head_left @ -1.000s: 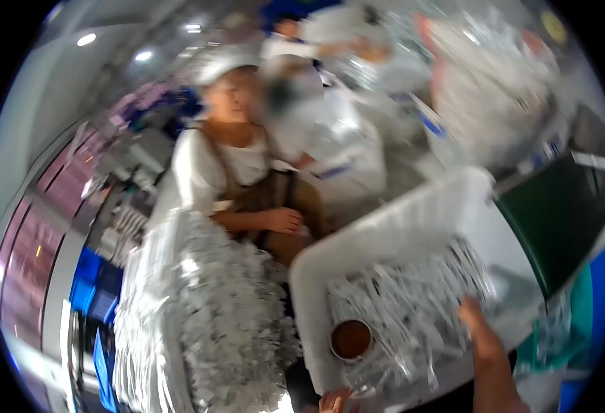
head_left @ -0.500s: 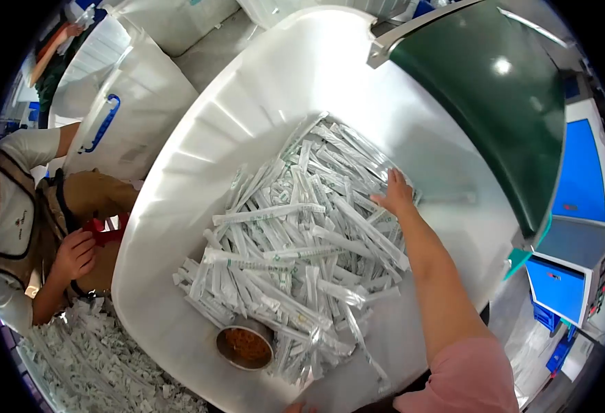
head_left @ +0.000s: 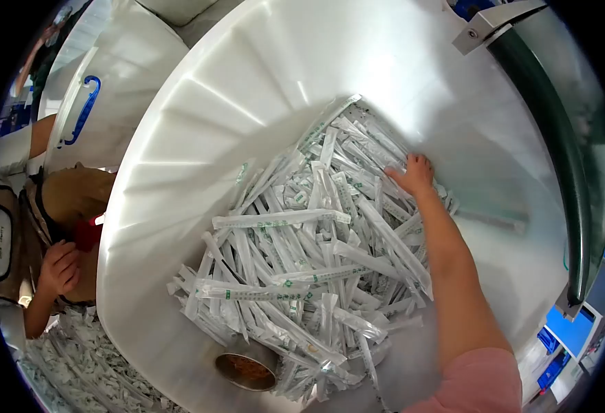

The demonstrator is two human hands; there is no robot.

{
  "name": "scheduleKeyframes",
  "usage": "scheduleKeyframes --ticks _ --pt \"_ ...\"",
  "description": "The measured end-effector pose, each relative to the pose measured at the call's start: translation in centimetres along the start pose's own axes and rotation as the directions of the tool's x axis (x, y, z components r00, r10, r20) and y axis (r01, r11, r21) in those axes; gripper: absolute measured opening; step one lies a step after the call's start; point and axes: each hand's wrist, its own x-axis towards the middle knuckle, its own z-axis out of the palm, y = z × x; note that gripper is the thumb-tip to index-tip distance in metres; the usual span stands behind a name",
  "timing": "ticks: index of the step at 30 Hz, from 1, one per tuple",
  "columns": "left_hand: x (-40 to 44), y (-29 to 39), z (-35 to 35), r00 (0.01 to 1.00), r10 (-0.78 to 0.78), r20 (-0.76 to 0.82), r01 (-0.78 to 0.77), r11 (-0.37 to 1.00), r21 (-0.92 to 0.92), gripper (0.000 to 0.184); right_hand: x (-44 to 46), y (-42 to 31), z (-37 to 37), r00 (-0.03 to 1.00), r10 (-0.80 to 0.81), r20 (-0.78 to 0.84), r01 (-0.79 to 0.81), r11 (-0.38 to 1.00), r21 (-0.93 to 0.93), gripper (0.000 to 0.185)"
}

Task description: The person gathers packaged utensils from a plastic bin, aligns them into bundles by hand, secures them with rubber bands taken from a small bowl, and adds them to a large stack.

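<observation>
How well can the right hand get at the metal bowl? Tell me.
Likely well: the right hand is farther up the white bin, but only loose printed packets lie between it and the metal bowl, whose mouth looks uncovered.

Grey floor (head_left: pixel 209 25) at upper left, blue-fronted cabinet (head_left: pixel 568 330) (white-framed) at right.

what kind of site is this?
Probably a factory packing or sorting area: a big white bin holds printed, wrapped packets, with what looks like a green conveyor end at its edge.
</observation>
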Motion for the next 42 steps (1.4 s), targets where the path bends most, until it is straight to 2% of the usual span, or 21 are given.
scheduleKeyframes --ticks 2,4,5,7,8,9,11,19,21,22,23,25,26,28,29,31,32,34,36,38,42 --pt "-0.2 -0.1 0.0 1.000 0.003 0.003 -0.003 1.000 -0.004 0.041 -1.1 -0.2 1.6 0.998 -0.031 -0.053 0.032 0.999 0.016 0.075" --pt "-0.8 -0.3 0.1 1.000 0.006 -0.001 -0.006 1.000 -0.005 0.041 -2.9 -0.5 4.6 0.920 -0.113 -0.375 0.101 0.994 -0.052 0.067" --pt "-1.1 -0.4 0.1 1.000 0.014 -0.006 -0.014 1.000 -0.009 0.040 -3.7 -1.0 4.7 0.925 -0.122 -0.359 0.109 0.992 -0.057 0.067" --pt "-1.4 -0.7 0.1 0.999 0.029 -0.017 -0.029 0.999 -0.020 0.040 -5.3 -2.9 4.8 0.911 -0.152 -0.383 0.246 0.946 0.210 0.069" --pt "-1.7 -0.9 0.2 0.999 0.037 -0.024 -0.038 0.999 -0.025 0.040 -6.4 -4.1 4.2 0.968 -0.148 -0.201 0.204 0.934 0.294 0.079" --pt "-2.1 -1.0 0.4 0.998 0.058 -0.039 -0.060 0.998 -0.036 0.040 -7.4 -5.1 4.1 0.967 -0.161 -0.199 0.215 0.933 0.289 0.079" --pt "-2.6 -1.5 0.4 0.995 0.082 -0.063 -0.085 0.996 -0.039 0.040 -9.9 -6.5 3.9 0.956 0.044 0.290 -0.076 0.992 0.098 0.086" --pt "-3.0 -3.0 1.2 0.986 0.137 -0.095 -0.145 0.987 -0.076 0.039 -13.6 -4.9 0.9 0.943 -0.134 0.304 0.100 0.987 0.123 0.084" --pt "-3.1 -3.1 1.5 0.987 0.143 -0.079 -0.150 0.985 -0.088 0.039 -14.7 -6.1 0.2 0.984 -0.171 0.039 0.126 0.844 0.522 0.080" --pt "-3.0 -3.2 1.7 0.987 0.143 -0.072 -0.149 0.985 -0.092 0.039 -14.8 -6.8 0.4 0.987 -0.137 -0.078 0.151 0.671 0.726 0.078" --pt "-2.9 -3.2 1.8 0.988 0.143 -0.063 -0.149 0.984 -0.094 0.038 -14.0 -6.8 2.3 0.988 -0.127 -0.088 0.151 0.675 0.722 0.078" --pt "-2.6 -3.0 1.7 0.988 0.148 -0.043 -0.152 0.984 -0.097 0.038 -11.4 -6.4 6.7 0.840 -0.202 -0.504 0.444 0.790 0.423 0.072" --pt "-2.3 -3.0 1.6 0.987 0.154 -0.038 -0.157 0.983 -0.099 0.038 -11.2 -6.7 6.2 0.833 -0.192 -0.519 0.443 0.793 0.418 0.072" --pt "-1.7 -2.6 1.3 0.991 0.135 -0.024 -0.137 0.987 -0.089 0.038 -11.1 -7.0 5.6 0.993 -0.115 0.003 0.113 0.978 0.174 0.057" --pt "-1.3 -2.5 1.1 0.992 0.127 -0.018 -0.128 0.988 -0.086 0.038 -10.8 -7.4 4.3 0.994 -0.113 0.001 0.112 0.979 0.170 0.057" --pt "-0.6 -2.3 1.0 0.994 0.110 0.000 -0.110 0.991 -0.076 0.038 -9.7 -8.2 1.2 0.938 -0.028 0.345 -0.004 0.996 0.091 0.052" --pt "-0.2 -2.1 0.8 0.995 0.099 0.009 -0.099 0.993 -0.068 0.037 -8.3 -7.6 1.8 0.936 -0.023 0.350 -0.008 0.996 0.085 0.052" --pt "0.6 -1.8 0.7 0.996 0.087 0.023 -0.086 0.995 -0.056 0.037 -5.4 -5.8 3.5 0.996 -0.013 0.089 0.004 0.996 0.093 0.054" --pt "1.1 -1.5 0.4 0.996 0.073 0.044 -0.072 0.997 -0.037 0.037 -3.2 -5.3 2.4 0.971 -0.055 -0.233 0.059 0.998 0.010 0.062" --pt "1.4 -1.4 0.0 0.996 0.054 0.069 -0.053 0.998 -0.022 0.037 -2.2 -5.5 0.0 0.942 -0.089 -0.324 0.075 0.996 -0.056 0.082" --pt "1.9 -1.2 -0.2 0.996 0.039 0.080 -0.039 0.999 -0.011 0.036 2.4 -2.5 0.7 0.995 -0.020 -0.100 0.035 0.988 0.149 0.095"
